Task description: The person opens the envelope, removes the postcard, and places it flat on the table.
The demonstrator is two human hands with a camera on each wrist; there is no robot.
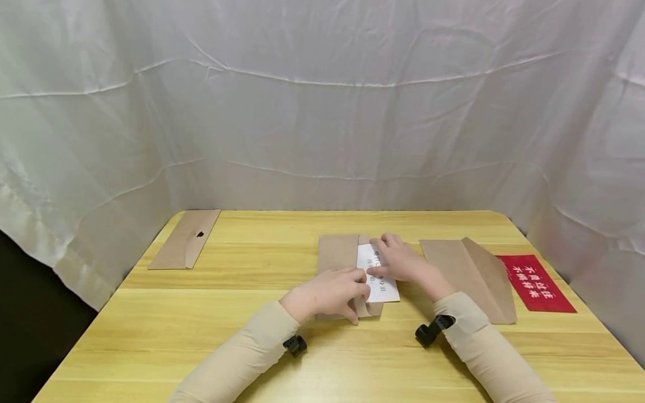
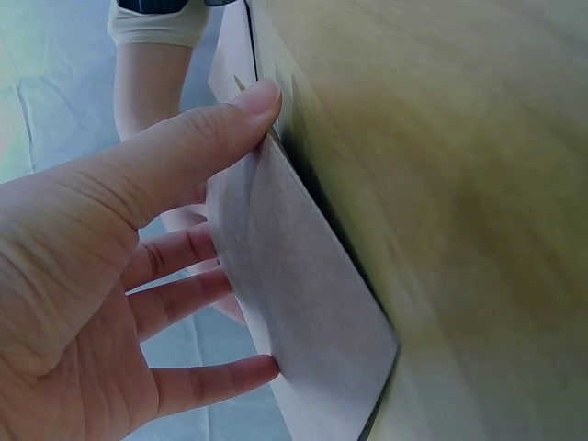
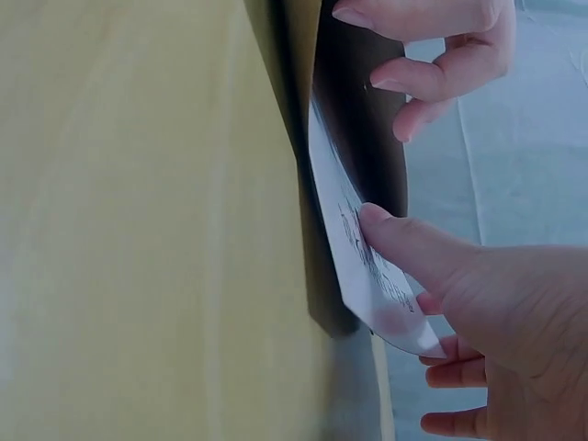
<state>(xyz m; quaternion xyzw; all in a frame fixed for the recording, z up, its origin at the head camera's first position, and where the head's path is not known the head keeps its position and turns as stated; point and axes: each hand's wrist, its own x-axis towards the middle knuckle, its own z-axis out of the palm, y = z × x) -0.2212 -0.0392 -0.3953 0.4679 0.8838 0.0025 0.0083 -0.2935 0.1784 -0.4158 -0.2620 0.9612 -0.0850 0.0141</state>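
A brown paper envelope (image 1: 336, 251) lies at the middle of the table, its mouth toward the right. Part of a white card (image 1: 387, 292) with dark printed characters sticks out of that mouth; its other end is hidden in the envelope. My right hand (image 1: 403, 262) pinches the card, the thumb on the printed face in the right wrist view and the other fingers behind it. With my left hand (image 1: 327, 292) I hold the envelope near its mouth. In the left wrist view, the left thumb is at the envelope's (image 2: 308, 285) edge and the fingertips touch its surface.
Another brown envelope (image 1: 445, 260), flap unfolded, lies to the right, beside a red card (image 1: 535, 288) with white characters. A closed brown envelope (image 1: 178, 243) with a small dark mark sits at the far left. A pale curtain (image 1: 322, 123) hangs behind the wooden table (image 1: 227, 330).
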